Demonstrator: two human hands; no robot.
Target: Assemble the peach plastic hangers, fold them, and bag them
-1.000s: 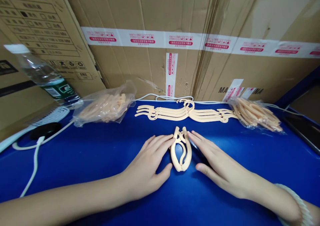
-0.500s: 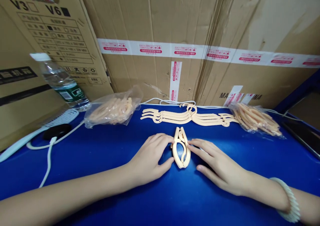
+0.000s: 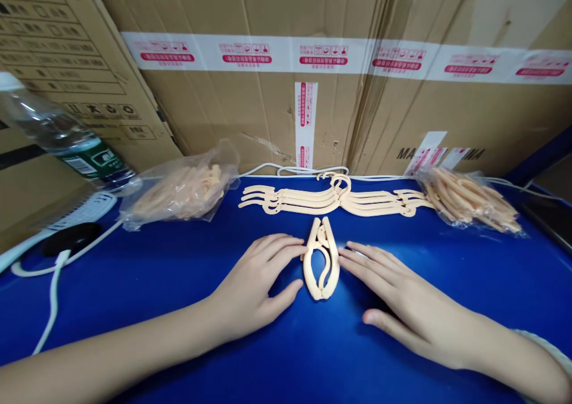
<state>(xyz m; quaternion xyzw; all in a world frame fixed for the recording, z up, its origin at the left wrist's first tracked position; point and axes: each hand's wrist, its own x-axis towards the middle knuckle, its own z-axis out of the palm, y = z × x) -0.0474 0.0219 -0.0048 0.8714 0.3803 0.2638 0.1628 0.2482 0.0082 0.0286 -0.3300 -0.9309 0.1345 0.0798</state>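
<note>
A folded cream plastic clothes hanger (image 3: 333, 265) lies on the blue table between my two hands, its arms swung together and its hook tucked inside. My left hand (image 3: 259, 282) is open at its left side, the fingertips touching or almost touching it and the thumb held apart. On the other side my right hand (image 3: 402, 291) is open too, fingers stretched out with the tips close to the hanger's edge. Beyond the hands, several unfolded cream hangers (image 3: 308, 201) lie nested in a row, hooks towards the back.
Clear bags of folded hangers stand at the left (image 3: 179, 192) and right (image 3: 469, 201). Far left are a water bottle (image 3: 84, 154), a white slotted paddle (image 3: 89, 210) and a black disc (image 3: 71, 239) with a white cable. Cardboard boxes (image 3: 223, 118) wall the back; a dark flat device (image 3: 549, 225) lies right.
My right thumb has spread further from the fingers, and my left thumb has drawn slightly off the folded hanger. The view has shifted closer. The hanger stays in place between my hands.
</note>
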